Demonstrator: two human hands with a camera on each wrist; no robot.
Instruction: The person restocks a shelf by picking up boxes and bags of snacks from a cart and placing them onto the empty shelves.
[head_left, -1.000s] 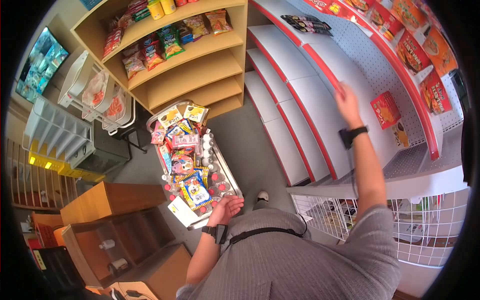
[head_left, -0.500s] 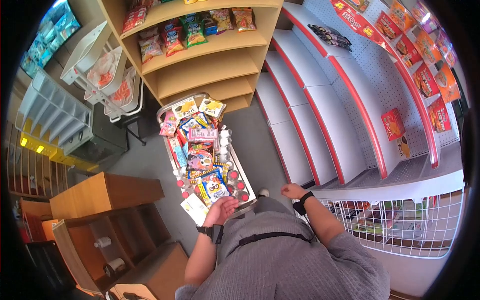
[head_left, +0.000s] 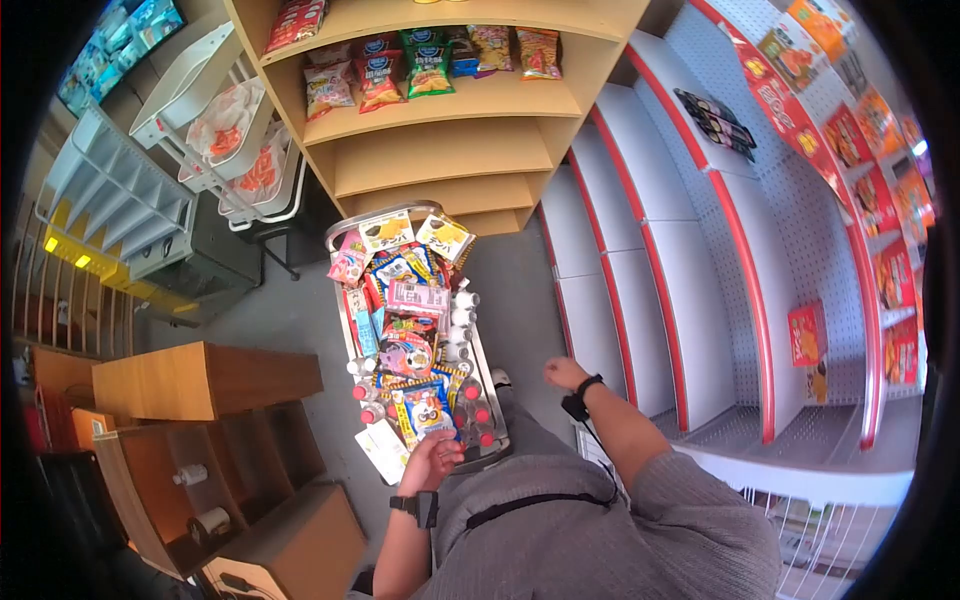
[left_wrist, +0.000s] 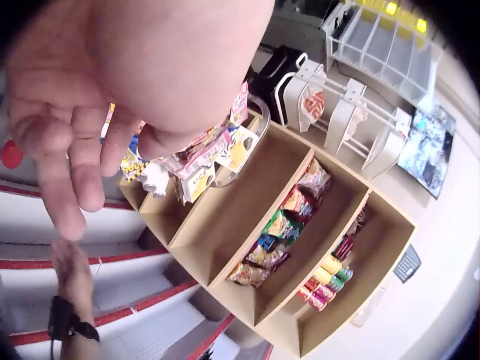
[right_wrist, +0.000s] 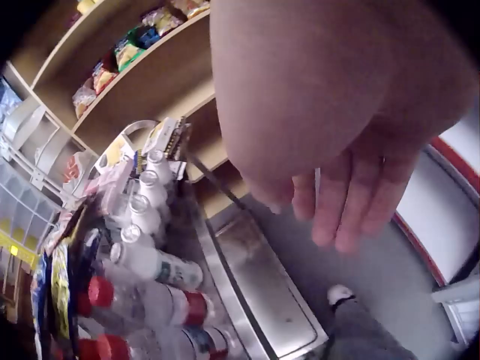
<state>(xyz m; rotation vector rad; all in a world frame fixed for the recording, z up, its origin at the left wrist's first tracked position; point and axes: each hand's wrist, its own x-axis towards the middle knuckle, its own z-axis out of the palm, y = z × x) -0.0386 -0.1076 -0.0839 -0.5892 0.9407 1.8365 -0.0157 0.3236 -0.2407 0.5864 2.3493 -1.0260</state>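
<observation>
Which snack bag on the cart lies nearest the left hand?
The blue-and-white bag at the cart's near end, by the left hand; other bags lie beneath it or farther up.

The person wears a grey, finely ribbed, short-sleeved cloth shirt (head_left: 600, 550), its loose right sleeve (head_left: 695, 500) ending near the elbow. A narrow black strap (head_left: 545, 497) crosses the waist. On the left wrist sits a small, boxy black device (head_left: 427, 509) on a black band; the right wrist carries a similar black device (head_left: 575, 406) with a thin black cable. Grey trousers (right_wrist: 364, 331) and a whitish shoe (right_wrist: 340, 294) show below.
</observation>
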